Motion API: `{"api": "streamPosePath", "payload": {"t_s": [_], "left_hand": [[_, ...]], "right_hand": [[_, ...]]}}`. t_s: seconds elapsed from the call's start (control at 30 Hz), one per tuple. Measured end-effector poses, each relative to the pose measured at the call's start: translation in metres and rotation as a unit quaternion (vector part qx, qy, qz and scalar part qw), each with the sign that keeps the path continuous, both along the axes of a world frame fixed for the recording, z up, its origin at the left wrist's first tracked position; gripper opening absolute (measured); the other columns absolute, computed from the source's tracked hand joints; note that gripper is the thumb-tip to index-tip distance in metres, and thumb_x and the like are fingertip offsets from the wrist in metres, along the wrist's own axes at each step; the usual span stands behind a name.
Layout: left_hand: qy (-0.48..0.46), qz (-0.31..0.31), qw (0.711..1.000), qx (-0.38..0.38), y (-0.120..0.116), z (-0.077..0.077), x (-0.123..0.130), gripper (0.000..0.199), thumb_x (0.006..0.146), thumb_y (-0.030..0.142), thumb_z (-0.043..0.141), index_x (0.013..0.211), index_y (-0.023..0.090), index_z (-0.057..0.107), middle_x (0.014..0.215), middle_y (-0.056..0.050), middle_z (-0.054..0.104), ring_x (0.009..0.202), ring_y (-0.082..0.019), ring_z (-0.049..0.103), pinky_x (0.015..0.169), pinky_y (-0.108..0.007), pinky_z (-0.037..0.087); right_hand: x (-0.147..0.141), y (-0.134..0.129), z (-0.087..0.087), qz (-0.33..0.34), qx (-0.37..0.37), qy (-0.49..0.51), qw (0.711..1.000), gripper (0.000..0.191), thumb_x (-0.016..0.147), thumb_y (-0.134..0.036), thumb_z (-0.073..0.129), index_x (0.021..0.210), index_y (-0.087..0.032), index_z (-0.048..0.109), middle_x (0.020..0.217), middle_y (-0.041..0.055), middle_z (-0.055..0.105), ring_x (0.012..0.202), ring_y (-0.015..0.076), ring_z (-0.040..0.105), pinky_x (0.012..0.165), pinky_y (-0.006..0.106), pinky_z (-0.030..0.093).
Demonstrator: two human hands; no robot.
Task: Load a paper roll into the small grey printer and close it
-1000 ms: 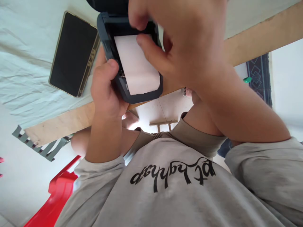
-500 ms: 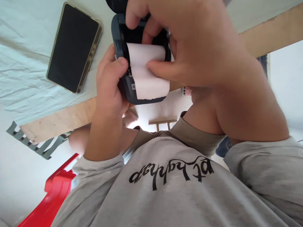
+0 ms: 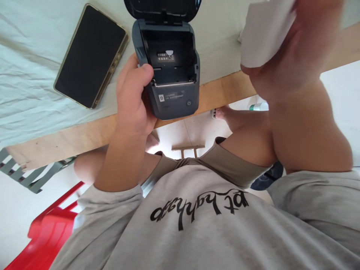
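A dark blue-grey label printer (image 3: 174,103) is held by my left hand (image 3: 135,97), with the thumb on its left edge and the fingers beneath. Its black lid (image 3: 164,10) stands open at the top, and the paper compartment inside is bare apart from a small printed label. To the right, my right hand (image 3: 298,60) is closed on the white paper roll, blurred by motion. The white paper (image 3: 263,33) hangs from that hand, away from the printer.
A phone (image 3: 90,56) in a clear case lies on the pale green cloth (image 3: 25,67) left of the printer. A wooden edge (image 3: 67,140) runs along the cloth. A red plastic chair (image 3: 50,228) stands at lower left, and a green-labelled bottle (image 3: 258,107) is beyond my leg.
My right hand has lifted the paper roll out of the printer and moved right with it. The compartment is now exposed, while my left hand still holds the printer.
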State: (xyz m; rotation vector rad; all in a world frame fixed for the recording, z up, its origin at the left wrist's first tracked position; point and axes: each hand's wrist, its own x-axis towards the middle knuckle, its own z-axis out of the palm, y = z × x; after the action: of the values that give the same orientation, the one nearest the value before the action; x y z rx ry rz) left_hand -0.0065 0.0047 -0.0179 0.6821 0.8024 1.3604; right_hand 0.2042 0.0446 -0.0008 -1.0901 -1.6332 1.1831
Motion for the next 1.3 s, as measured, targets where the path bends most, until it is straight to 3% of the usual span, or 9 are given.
{"api": "streamPosePath", "payload": {"t_s": [0.1, 0.17, 0.33, 0.63, 0.8, 0.9, 1.07, 1.2, 1.3], "left_hand": [[0.006, -0.01, 1.0, -0.005, 0.001, -0.001, -0.001, 0.018, 0.075, 0.026, 0.051, 0.081, 0.014, 0.061, 0.076, -0.003, 0.065, 0.07, -0.014, 0.061, 0.076, -0.035, 0.055], [0.009, -0.015, 1.0, -0.005, 0.002, -0.001, -0.001, 0.018, 0.075, 0.027, 0.05, 0.082, 0.014, 0.06, 0.083, -0.006, 0.067, 0.08, -0.019, 0.063, 0.076, -0.037, 0.055], [0.012, 0.007, 1.0, 0.006, 0.003, -0.003, 0.0, 0.02, 0.074, 0.025, 0.045, 0.082, 0.014, 0.06, 0.084, -0.005, 0.066, 0.08, -0.017, 0.063, 0.084, -0.04, 0.055], [-0.002, 0.018, 1.0, 0.014, 0.002, 0.001, 0.005, 0.022, 0.073, 0.019, 0.044, 0.085, 0.008, 0.059, 0.078, -0.004, 0.065, 0.078, -0.014, 0.064, 0.087, -0.04, 0.055], [-0.013, 0.025, 0.999, 0.021, 0.003, 0.001, 0.006, 0.019, 0.075, 0.016, 0.043, 0.081, 0.008, 0.059, 0.071, -0.001, 0.062, 0.073, -0.01, 0.063, 0.089, -0.036, 0.054], [-0.013, 0.016, 1.0, 0.019, 0.004, 0.001, 0.004, 0.018, 0.074, 0.016, 0.044, 0.079, 0.008, 0.059, 0.07, -0.001, 0.063, 0.073, -0.012, 0.063, 0.089, -0.038, 0.054], [-0.003, 0.027, 1.0, 0.015, 0.001, 0.003, 0.007, 0.02, 0.074, 0.02, 0.045, 0.084, 0.008, 0.058, 0.077, -0.003, 0.065, 0.077, -0.014, 0.065, 0.089, -0.04, 0.054], [0.008, 0.021, 1.0, 0.002, 0.0, 0.005, 0.008, 0.02, 0.073, 0.022, 0.046, 0.085, 0.009, 0.056, 0.079, -0.004, 0.063, 0.08, -0.016, 0.065, 0.08, -0.038, 0.056], [0.012, 0.024, 1.0, -0.003, 0.001, 0.004, 0.006, 0.02, 0.073, 0.024, 0.047, 0.085, 0.01, 0.054, 0.085, -0.006, 0.064, 0.081, -0.017, 0.065, 0.078, -0.038, 0.055]], "right_hand": [[-0.006, -0.005, -0.004, -0.052, 0.02, 0.039, 0.998, 0.034, 0.077, -0.048, 0.043, 0.096, -0.02, 0.038, 0.076, -0.0005, 0.036, 0.054, -0.0022, 0.032, 0.038, 0.015, 0.015], [-0.007, -0.006, -0.006, -0.058, 0.03, 0.026, 0.998, 0.033, 0.076, -0.046, 0.05, 0.09, -0.019, 0.036, 0.073, -0.0003, 0.035, 0.057, -0.0008, 0.031, 0.041, 0.017, 0.02], [-0.009, -0.005, -0.009, -0.041, 0.102, -0.092, 0.99, 0.036, 0.077, -0.048, 0.051, 0.079, -0.014, 0.039, 0.076, 0.0007, 0.041, 0.07, 0.0001, 0.035, 0.07, 0.02, 0.034], [-0.01, -0.002, -0.013, -0.034, 0.178, -0.245, 0.953, 0.038, 0.079, -0.054, 0.042, 0.089, -0.017, 0.043, 0.089, 0.0021, 0.05, 0.075, 0.0044, 0.042, 0.073, 0.022, 0.035], [-0.009, 0.004, -0.014, -0.021, 0.212, -0.279, 0.936, 0.028, 0.08, -0.029, 0.044, 0.106, -0.017, 0.047, 0.104, 0.0011, 0.053, 0.087, 0.0041, 0.049, 0.08, 0.019, 0.04], [-0.009, 0.008, -0.016, -0.028, 0.229, -0.283, 0.931, 0.039, 0.076, -0.017, 0.044, 0.115, -0.015, 0.042, 0.115, -0.0003, 0.051, 0.098, 0.0012, 0.05, 0.095, 0.016, 0.041], [-0.009, 0.01, -0.02, -0.037, 0.191, -0.307, 0.932, 0.057, 0.071, -0.013, 0.046, 0.126, -0.013, 0.033, 0.119, -0.0021, 0.053, 0.074, -0.003, 0.045, 0.077, 0.014, 0.045], [-0.007, -0.001, -0.004, -0.051, 0.176, -0.29, 0.939, 0.063, 0.072, -0.027, 0.054, 0.129, -0.007, 0.035, 0.125, 0.0026, 0.049, 0.104, 0.0047, 0.05, 0.075, 0.016, 0.043], [0.0, -0.01, 0.014, -0.139, 0.166, -0.218, 0.951, 0.05, 0.075, -0.036, 0.052, 0.117, -0.008, 0.047, 0.115, 0.0012, 0.052, 0.104, 0.0076, 0.051, 0.074, 0.02, 0.04]]}}
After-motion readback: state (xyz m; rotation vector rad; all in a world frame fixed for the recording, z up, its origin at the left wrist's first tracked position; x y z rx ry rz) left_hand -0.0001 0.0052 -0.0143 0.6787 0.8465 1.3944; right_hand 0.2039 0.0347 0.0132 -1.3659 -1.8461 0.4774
